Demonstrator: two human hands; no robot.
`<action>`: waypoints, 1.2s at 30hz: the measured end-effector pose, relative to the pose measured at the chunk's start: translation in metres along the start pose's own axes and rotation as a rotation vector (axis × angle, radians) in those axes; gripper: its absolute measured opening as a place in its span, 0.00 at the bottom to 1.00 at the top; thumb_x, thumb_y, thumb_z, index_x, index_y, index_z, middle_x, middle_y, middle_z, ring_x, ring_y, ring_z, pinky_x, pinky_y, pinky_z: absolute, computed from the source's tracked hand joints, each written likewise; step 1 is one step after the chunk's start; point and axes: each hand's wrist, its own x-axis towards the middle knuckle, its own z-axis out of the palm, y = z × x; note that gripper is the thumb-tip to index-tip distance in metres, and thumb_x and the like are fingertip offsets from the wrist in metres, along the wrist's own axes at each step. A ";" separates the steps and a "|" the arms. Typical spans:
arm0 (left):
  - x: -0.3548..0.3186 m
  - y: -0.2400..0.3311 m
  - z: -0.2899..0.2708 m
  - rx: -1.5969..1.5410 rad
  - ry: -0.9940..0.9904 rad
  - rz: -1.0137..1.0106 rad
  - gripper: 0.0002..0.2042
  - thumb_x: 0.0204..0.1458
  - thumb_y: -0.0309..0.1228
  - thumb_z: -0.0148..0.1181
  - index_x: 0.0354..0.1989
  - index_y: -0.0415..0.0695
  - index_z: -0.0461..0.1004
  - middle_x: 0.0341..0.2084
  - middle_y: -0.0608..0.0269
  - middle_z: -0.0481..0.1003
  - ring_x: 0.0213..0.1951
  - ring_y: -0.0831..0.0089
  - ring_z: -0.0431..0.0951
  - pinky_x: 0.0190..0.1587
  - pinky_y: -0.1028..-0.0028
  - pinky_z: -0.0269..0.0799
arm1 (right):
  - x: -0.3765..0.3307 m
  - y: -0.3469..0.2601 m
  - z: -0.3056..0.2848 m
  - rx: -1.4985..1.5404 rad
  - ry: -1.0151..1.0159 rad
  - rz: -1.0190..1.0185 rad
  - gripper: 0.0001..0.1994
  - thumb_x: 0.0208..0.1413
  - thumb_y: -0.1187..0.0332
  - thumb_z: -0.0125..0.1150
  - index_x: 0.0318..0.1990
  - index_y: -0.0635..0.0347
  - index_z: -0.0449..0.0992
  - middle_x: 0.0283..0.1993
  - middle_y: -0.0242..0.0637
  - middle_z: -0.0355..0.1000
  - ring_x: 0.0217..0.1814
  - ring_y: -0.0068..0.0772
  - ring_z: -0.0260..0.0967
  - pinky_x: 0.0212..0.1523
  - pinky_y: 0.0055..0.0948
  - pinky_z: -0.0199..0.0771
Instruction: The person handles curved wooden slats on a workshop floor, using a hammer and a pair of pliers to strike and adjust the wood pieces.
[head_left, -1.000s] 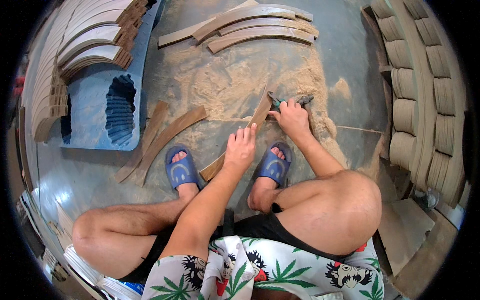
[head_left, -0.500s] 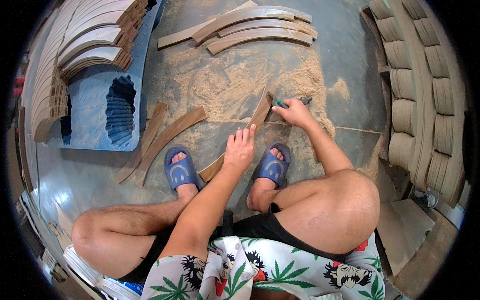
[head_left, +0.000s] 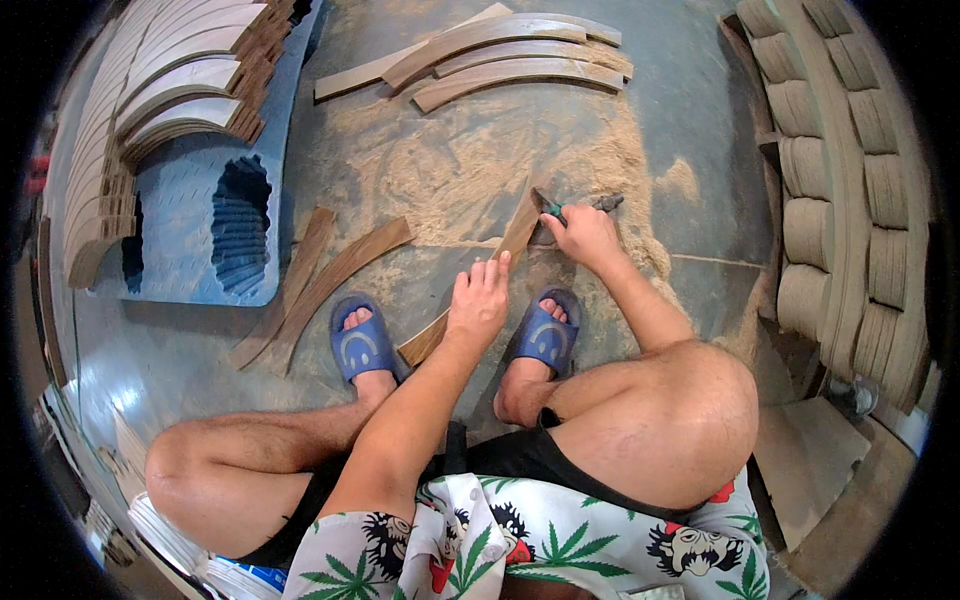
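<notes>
While two bare hands reach down near the floor (head_left: 700, 225), the left hand (head_left: 480, 297) is closed over one wood strip (head_left: 517, 228), and the right hand (head_left: 586, 238) is wrapped around one tool (head_left: 608, 203). Two blue slippers (head_left: 362, 347) show, and the wood strip slants up between them. The left hand hides its middle. The right hand hides most of the tool, so just dark ends and a bit of green peek out. Two loose strips (head_left: 350, 265) lie crossed near one blue pallet (head_left: 180, 200). At the top sits a pile of strips (head_left: 520, 83), at least four, but they overlap and are hard to count. Curved wood pieces (head_left: 190, 75) on the pallet are cut off by the top edge. The wood strip is brown, long, thin and gently bent.
</notes>
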 end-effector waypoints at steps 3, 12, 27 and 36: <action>0.000 0.002 -0.001 0.025 0.020 0.005 0.33 0.65 0.33 0.57 0.81 0.40 0.70 0.50 0.62 0.75 0.53 0.64 0.75 0.50 0.63 0.71 | 0.006 0.013 -0.003 0.041 -0.036 -0.012 0.29 0.75 0.41 0.63 0.42 0.64 0.83 0.33 0.54 0.83 0.38 0.58 0.85 0.37 0.53 0.84; 0.000 0.000 0.001 0.079 0.053 0.013 0.32 0.64 0.34 0.59 0.79 0.41 0.72 0.48 0.64 0.74 0.52 0.65 0.75 0.48 0.65 0.71 | 0.002 0.022 0.008 0.973 -0.235 0.375 0.26 0.78 0.43 0.63 0.38 0.61 0.80 0.29 0.32 0.77 0.29 0.25 0.76 0.29 0.32 0.76; 0.009 -0.010 -0.029 -0.149 -0.066 -0.098 0.31 0.64 0.35 0.64 0.78 0.48 0.73 0.53 0.60 0.77 0.56 0.59 0.78 0.53 0.59 0.76 | -0.081 0.007 -0.001 0.014 0.090 0.229 0.22 0.70 0.48 0.68 0.41 0.63 0.89 0.56 0.48 0.80 0.58 0.61 0.79 0.57 0.57 0.82; -0.008 -0.064 -0.035 -0.410 0.048 -0.460 0.17 0.65 0.26 0.61 0.59 0.50 0.86 0.51 0.50 0.82 0.53 0.46 0.82 0.58 0.49 0.79 | -0.117 0.022 0.016 -0.015 0.074 0.207 0.19 0.63 0.51 0.74 0.44 0.59 0.88 0.64 0.47 0.76 0.69 0.58 0.70 0.67 0.58 0.73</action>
